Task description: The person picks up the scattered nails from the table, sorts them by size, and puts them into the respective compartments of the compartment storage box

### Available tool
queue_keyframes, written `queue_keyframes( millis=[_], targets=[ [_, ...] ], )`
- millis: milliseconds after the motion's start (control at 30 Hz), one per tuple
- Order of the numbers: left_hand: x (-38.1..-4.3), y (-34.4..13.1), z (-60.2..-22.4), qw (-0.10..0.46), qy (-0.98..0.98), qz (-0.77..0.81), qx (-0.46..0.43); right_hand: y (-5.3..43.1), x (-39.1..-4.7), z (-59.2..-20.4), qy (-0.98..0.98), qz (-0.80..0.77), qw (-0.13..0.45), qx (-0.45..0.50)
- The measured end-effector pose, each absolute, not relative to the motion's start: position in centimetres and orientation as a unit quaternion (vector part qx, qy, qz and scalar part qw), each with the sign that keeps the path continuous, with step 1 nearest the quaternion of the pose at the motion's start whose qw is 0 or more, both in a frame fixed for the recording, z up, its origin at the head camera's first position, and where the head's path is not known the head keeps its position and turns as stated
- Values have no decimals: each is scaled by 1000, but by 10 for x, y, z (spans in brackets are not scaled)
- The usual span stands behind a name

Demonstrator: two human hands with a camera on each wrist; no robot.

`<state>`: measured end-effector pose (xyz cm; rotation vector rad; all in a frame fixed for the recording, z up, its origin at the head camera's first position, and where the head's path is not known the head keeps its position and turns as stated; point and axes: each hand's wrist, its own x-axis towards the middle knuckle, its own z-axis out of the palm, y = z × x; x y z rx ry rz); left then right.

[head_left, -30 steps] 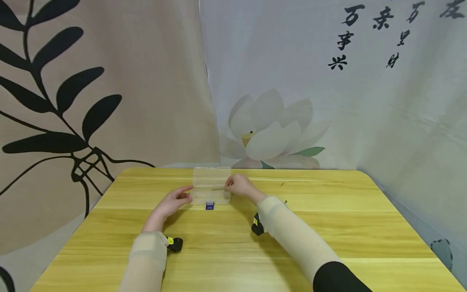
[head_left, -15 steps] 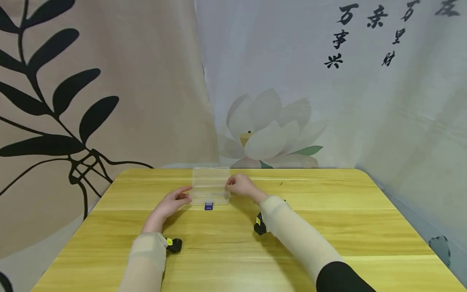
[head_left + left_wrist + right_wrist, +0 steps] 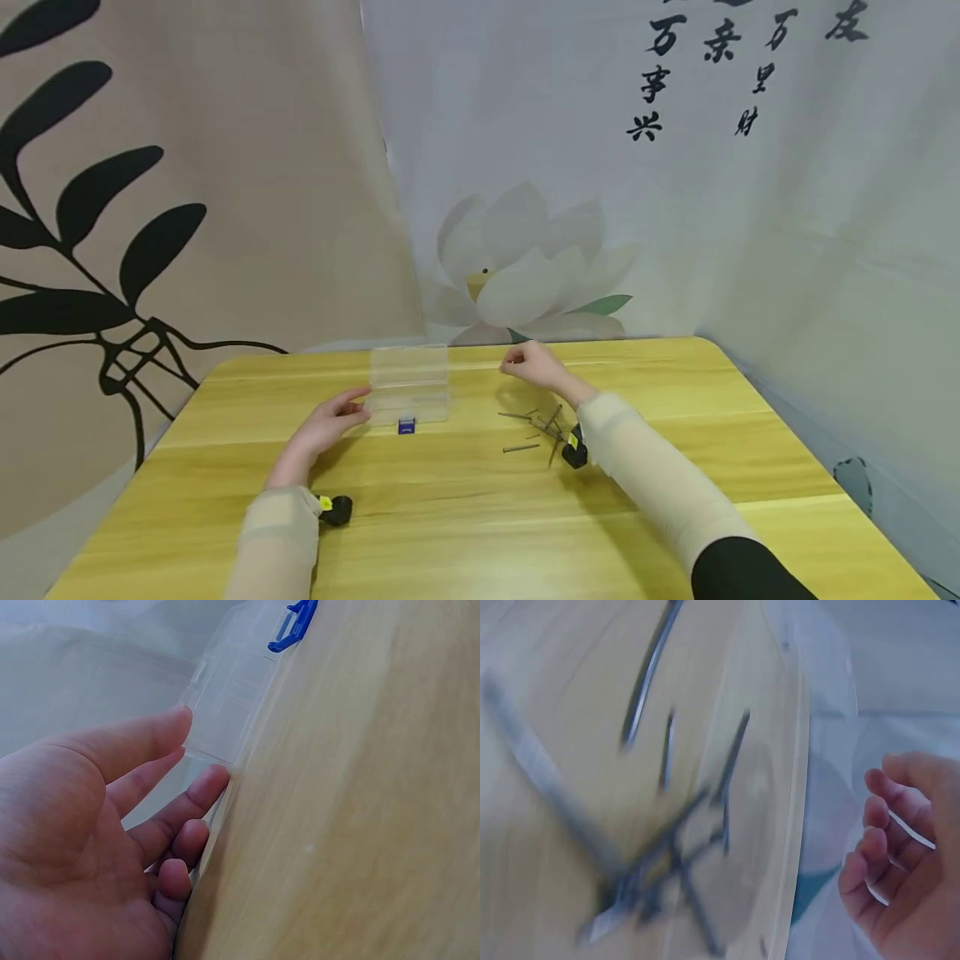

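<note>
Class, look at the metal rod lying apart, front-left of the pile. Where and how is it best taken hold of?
Probably pinch the metal rod at its middle, the right hand coming from above, thumb and fingertip on opposite long sides. It lies flat on the table, slender, roughly left to right, apart from the pile, so both long sides look free.

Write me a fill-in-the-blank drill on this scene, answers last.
The clear rectangular plastic box has its lid ____.
Its small plastic clasp is coloured ____.
The person's left hand is at the box's ____ side.
Slim grey metal pieces near the person's right hand lie on the yellow wood-grained ____.
Missing words: open; blue; left; table.
</note>
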<state>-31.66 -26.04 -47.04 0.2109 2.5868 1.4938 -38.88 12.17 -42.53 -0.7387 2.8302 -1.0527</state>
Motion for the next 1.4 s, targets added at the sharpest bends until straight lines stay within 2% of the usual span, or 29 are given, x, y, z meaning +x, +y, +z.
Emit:
queue_keyframes(
  millis=[400, 667, 900, 1400],
  targets=[
    [-313, -267, -474, 68, 862, 497, 73, 188, -380, -452, 907, -341, 29, -245],
    [-315, -262, -476, 70, 859, 502, 71, 220, -372, -464, 885, -384, 105, -240],
    [-315, -262, -477, 70, 858, 504, 72, 223, -370, -469, 878, -389, 131, -244],
    [-318, -262, -471, 75, 858, 503, 71, 223, -371, -470, 884, -379, 113, -248]
  ],
)
